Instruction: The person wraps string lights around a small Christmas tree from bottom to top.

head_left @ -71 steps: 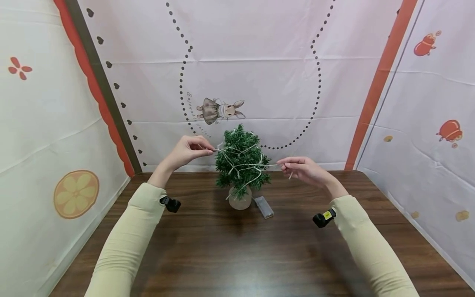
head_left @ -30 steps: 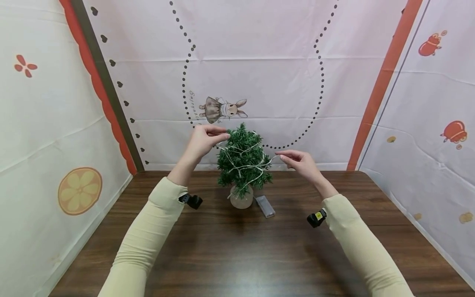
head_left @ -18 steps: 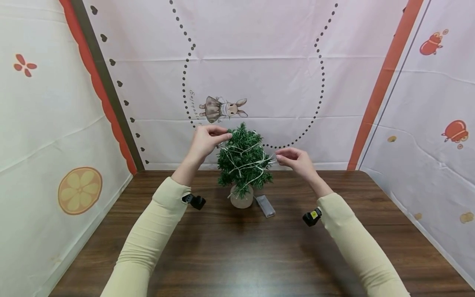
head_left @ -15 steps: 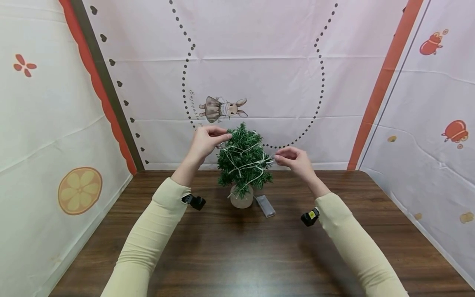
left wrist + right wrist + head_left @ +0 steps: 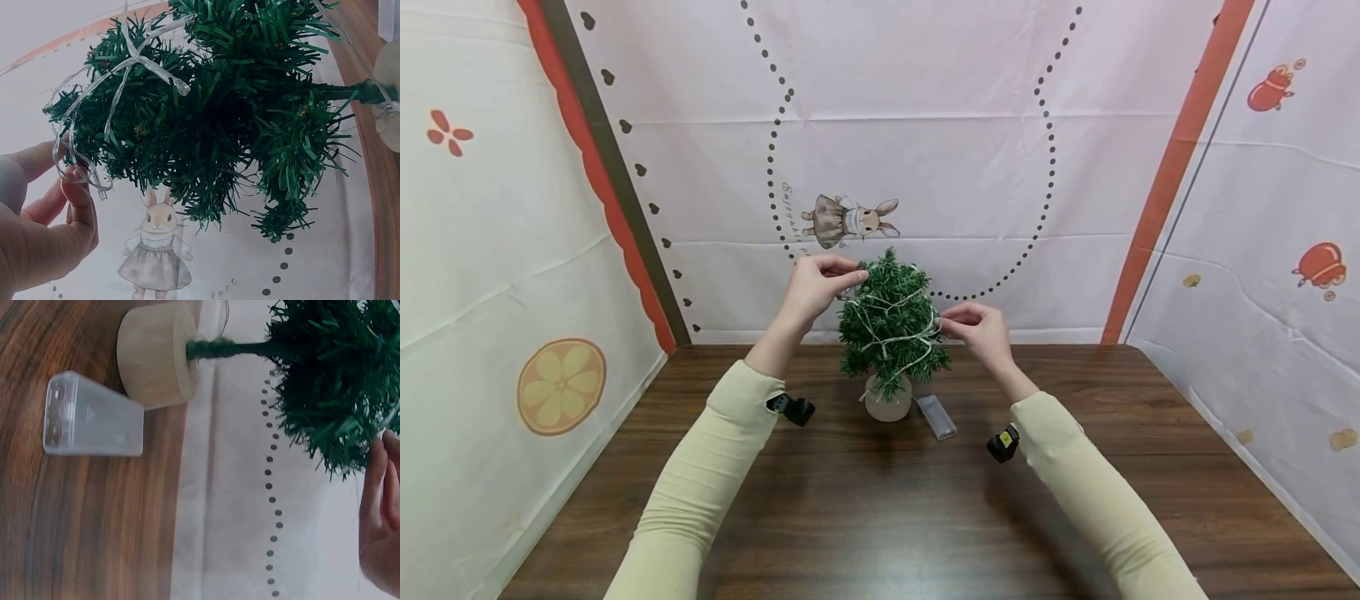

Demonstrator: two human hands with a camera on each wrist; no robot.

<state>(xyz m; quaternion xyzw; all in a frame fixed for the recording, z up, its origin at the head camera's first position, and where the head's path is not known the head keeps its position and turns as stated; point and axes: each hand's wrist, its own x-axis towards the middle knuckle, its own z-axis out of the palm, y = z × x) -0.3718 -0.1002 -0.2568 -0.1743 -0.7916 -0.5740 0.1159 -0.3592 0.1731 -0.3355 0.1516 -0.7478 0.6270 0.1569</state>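
A small artificial Christmas tree (image 5: 887, 279) stands upright on a round pale wooden base (image 5: 150, 356). Clear-wired string lights (image 5: 898, 338) wind around its branches. At the tree's upper left, my left hand (image 5: 812, 287) pinches a looped part of the string lights (image 5: 75, 156) against a branch tip, as the left wrist view shows. My right hand (image 5: 985, 329) is at the tree's right side, thumb and fingertips together on the string lights among the needles. The exact pinch point of the right hand (image 5: 381, 519) is partly hidden at the edge of the right wrist view.
A translucent battery box (image 5: 937, 417) lies on the dark wooden table (image 5: 880, 508), just right of the tree base. Behind the table hangs a printed cloth (image 5: 917, 167) with a rabbit figure. Similar cloth panels close off both sides.
My right hand has moved left with the light strand, from beside the tree to against its right branches. Earlier, my left hand rose from the tree's left side to the upper-left branches, where it stays.
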